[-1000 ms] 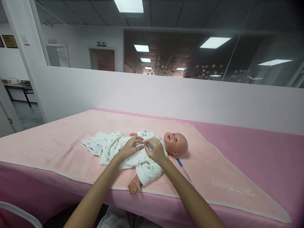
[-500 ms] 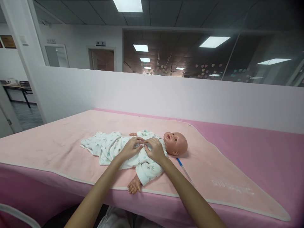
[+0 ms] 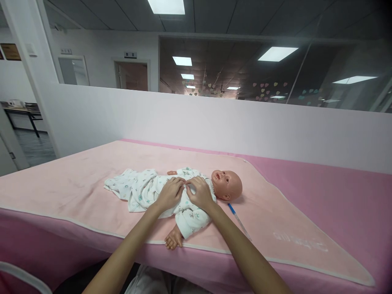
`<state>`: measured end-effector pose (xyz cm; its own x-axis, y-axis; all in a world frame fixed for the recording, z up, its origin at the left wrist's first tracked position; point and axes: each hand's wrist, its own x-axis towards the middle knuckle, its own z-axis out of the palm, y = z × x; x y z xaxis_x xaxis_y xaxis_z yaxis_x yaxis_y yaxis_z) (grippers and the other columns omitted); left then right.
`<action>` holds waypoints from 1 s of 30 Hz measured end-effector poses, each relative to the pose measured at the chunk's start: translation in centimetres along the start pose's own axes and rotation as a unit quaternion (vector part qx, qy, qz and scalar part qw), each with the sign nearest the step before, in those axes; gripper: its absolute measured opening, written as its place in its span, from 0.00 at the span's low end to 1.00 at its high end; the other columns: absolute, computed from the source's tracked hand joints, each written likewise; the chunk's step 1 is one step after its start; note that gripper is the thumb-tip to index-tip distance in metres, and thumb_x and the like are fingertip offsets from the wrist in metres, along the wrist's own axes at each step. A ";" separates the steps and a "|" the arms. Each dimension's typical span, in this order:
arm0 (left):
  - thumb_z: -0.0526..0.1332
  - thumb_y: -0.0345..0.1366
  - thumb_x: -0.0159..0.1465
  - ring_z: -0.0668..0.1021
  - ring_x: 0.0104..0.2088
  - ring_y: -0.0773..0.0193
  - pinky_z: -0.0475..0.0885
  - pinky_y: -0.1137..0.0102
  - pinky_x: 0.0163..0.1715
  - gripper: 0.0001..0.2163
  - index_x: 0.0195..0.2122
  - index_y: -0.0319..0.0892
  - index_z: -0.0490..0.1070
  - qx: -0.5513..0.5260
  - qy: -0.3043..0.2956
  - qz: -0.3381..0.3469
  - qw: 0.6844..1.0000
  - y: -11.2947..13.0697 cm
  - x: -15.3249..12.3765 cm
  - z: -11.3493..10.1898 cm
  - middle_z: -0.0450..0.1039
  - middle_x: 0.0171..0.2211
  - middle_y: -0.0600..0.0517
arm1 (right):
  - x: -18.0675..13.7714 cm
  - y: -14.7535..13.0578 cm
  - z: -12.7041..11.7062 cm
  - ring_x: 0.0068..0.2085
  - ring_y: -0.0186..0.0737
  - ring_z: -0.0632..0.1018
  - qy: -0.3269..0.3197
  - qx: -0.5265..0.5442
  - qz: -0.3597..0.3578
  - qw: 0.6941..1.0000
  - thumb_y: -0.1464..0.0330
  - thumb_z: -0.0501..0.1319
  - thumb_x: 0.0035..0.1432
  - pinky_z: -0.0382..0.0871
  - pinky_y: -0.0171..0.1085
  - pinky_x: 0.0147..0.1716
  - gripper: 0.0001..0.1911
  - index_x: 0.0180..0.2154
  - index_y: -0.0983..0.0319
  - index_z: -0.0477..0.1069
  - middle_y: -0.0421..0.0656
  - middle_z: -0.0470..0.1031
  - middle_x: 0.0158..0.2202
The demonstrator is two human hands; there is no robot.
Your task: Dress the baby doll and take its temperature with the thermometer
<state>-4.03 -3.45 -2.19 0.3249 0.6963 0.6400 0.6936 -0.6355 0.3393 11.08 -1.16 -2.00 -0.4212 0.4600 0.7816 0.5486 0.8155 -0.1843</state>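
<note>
A baby doll (image 3: 229,184) lies on its back, head to the right, wearing a white patterned romper (image 3: 143,190). Both my hands are at the front of the romper, on the doll's chest. My left hand (image 3: 171,191) is closed, its fingertips pinching the cloth. Fingertip to fingertip with it, my right hand (image 3: 199,192) also pinches the romper's front from the collar side. Whatever small fastening may lie between the fingertips is hidden. One doll hand (image 3: 173,238) sticks out of the near sleeve, close to the table edge.
Under the doll a light pink blanket (image 3: 85,175) with a pale border covers a darker pink cloth (image 3: 330,183). A pen with a blue cap (image 3: 232,208) lies beside the doll's head, near my right forearm. Behind rises a low white wall (image 3: 196,118) with glass above.
My left hand has turned slightly and its fingers have drawn closer together on the romper's front. My right hand stays nearly in place, and the doll has not moved.
</note>
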 end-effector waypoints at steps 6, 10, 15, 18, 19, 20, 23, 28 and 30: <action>0.47 0.32 0.62 0.68 0.41 0.59 0.62 0.63 0.44 0.12 0.40 0.44 0.68 -0.014 0.008 -0.010 1.000 0.0 0.0 0.0 0.68 0.39 0.49 | 0.1 0.0 -0.2 0.35 0.39 0.68 -0.005 0.003 -0.004 1.000 0.75 0.53 0.51 0.59 0.38 0.37 0.07 0.32 0.61 0.66 0.42 0.70 0.30; 0.49 0.33 0.61 0.68 0.43 0.60 0.62 0.63 0.45 0.10 0.39 0.44 0.68 -0.065 0.015 -0.033 0.997 -0.1 0.0 -0.1 0.68 0.39 0.49 | 0.1 0.0 -0.3 0.35 0.38 0.69 -0.007 0.011 -0.002 1.000 0.76 0.51 0.53 0.59 0.37 0.36 0.08 0.32 0.61 0.67 0.42 0.70 0.30; 0.52 0.33 0.60 0.68 0.43 0.60 0.63 0.64 0.45 0.08 0.37 0.43 0.69 -0.132 0.018 -0.078 0.988 0.2 -0.1 -0.6 0.66 0.39 0.49 | 0.0 -0.1 -0.2 0.35 0.39 0.69 -0.001 0.012 0.010 1.000 0.76 0.51 0.54 0.60 0.37 0.37 0.08 0.32 0.61 0.66 0.42 0.71 0.30; 0.54 0.34 0.59 0.68 0.43 0.61 0.63 0.65 0.46 0.10 0.40 0.44 0.69 -0.184 0.029 -0.082 0.979 0.4 -0.1 -1.0 0.65 0.40 0.49 | 0.0 -0.1 -0.2 0.35 0.39 0.69 0.016 0.004 0.020 1.000 0.76 0.51 0.53 0.60 0.38 0.37 0.09 0.33 0.61 0.66 0.42 0.71 0.31; 0.54 0.34 0.59 0.68 0.44 0.61 0.63 0.65 0.47 0.10 0.40 0.44 0.70 -0.196 0.035 -0.083 0.976 0.5 -0.1 -1.1 0.65 0.40 0.49 | 0.0 -0.1 -0.1 0.35 0.39 0.69 0.021 0.000 0.021 1.000 0.76 0.51 0.53 0.60 0.38 0.37 0.09 0.33 0.61 0.66 0.42 0.71 0.31; 0.54 0.35 0.59 0.68 0.44 0.61 0.63 0.65 0.47 0.09 0.39 0.44 0.71 -0.204 0.041 -0.085 0.975 0.5 -0.1 -1.1 0.65 0.40 0.49 | -0.1 0.0 -0.1 0.35 0.39 0.69 0.023 -0.005 0.021 0.999 0.76 0.51 0.52 0.60 0.38 0.37 0.09 0.33 0.61 0.66 0.42 0.71 0.31; 0.55 0.36 0.58 0.68 0.45 0.61 0.62 0.65 0.48 0.08 0.33 0.44 0.74 -0.189 0.059 -0.090 0.976 0.3 0.0 -1.0 0.66 0.38 0.49 | -0.1 0.1 0.0 0.34 0.39 0.69 0.024 -0.015 0.020 0.999 0.76 0.51 0.52 0.60 0.37 0.36 0.08 0.31 0.61 0.66 0.42 0.70 0.30; 0.57 0.36 0.57 0.69 0.43 0.60 0.63 0.65 0.46 0.07 0.31 0.44 0.74 -0.152 0.059 -0.098 0.982 -0.1 0.1 -0.5 0.67 0.38 0.49 | -0.1 0.1 0.2 0.34 0.39 0.68 0.021 -0.019 0.016 0.999 0.77 0.51 0.51 0.59 0.38 0.35 0.08 0.30 0.61 0.66 0.42 0.70 0.29; 0.58 0.36 0.56 0.69 0.43 0.60 0.63 0.66 0.46 0.07 0.32 0.45 0.74 -0.138 0.045 -0.093 0.985 0.0 0.1 -0.5 0.67 0.39 0.50 | -0.1 0.1 0.1 0.33 0.39 0.68 0.017 -0.024 0.013 0.999 0.77 0.51 0.51 0.58 0.38 0.35 0.08 0.29 0.61 0.65 0.42 0.69 0.28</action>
<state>-4.31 -3.56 -1.76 0.1414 0.7845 0.6038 0.5307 -0.5750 0.6227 11.08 -1.11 -2.14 -0.3830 0.4676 0.7966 0.5933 0.7856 -0.1759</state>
